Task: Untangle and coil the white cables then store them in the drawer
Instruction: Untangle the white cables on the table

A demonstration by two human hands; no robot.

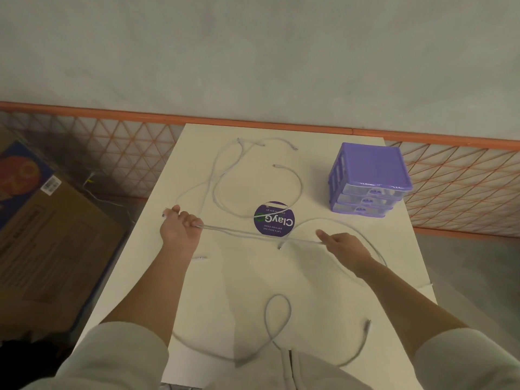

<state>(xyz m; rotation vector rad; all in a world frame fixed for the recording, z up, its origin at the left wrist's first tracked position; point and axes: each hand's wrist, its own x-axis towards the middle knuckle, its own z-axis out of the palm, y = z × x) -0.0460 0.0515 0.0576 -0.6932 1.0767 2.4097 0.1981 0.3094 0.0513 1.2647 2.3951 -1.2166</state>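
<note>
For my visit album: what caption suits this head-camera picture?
Both hands, left hand and right hand, stretch a white cable across the table beside closed purple drawers.

My left hand (pixel 180 226) grips a doubled thin white cable (pixel 239 231); my right hand (pixel 342 244) pinches it. Purple three-drawer plastic organiser (pixel 370 171) at two o'clock, drawers closed.
</note>
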